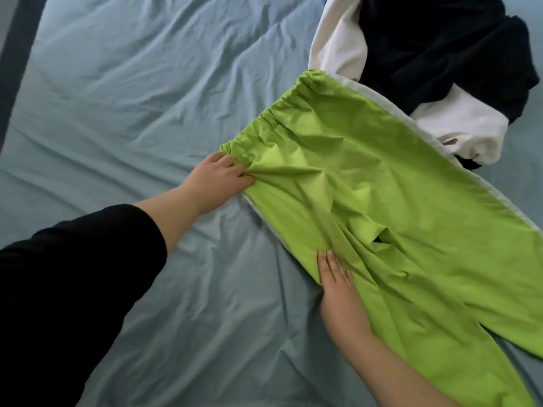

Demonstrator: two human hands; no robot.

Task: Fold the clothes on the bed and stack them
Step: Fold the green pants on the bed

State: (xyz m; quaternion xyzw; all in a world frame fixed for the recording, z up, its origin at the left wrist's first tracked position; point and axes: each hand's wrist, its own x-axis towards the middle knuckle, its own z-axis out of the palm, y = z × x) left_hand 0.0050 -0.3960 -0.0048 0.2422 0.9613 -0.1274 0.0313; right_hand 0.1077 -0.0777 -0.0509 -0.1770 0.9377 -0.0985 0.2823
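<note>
Diagonally, the green trousers (382, 186) lie spread flat at the right, waistband to the far left and legs running off near right. The left hand (219, 174) bunches cloth beside the waistband in curled fingers, while the right hand (338, 292) rests on the near leg, fingers straight, holding nothing. A black and white garment (440, 54) lies heaped just beyond, all on the bed's wrinkled blue sheet (132, 83).

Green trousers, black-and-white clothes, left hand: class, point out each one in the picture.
green trousers (382, 186), head view, seat fabric below the waistband.
black-and-white clothes (440, 48), head view, the black upper part.
left hand (219, 174), head view, back of the hand.
</note>
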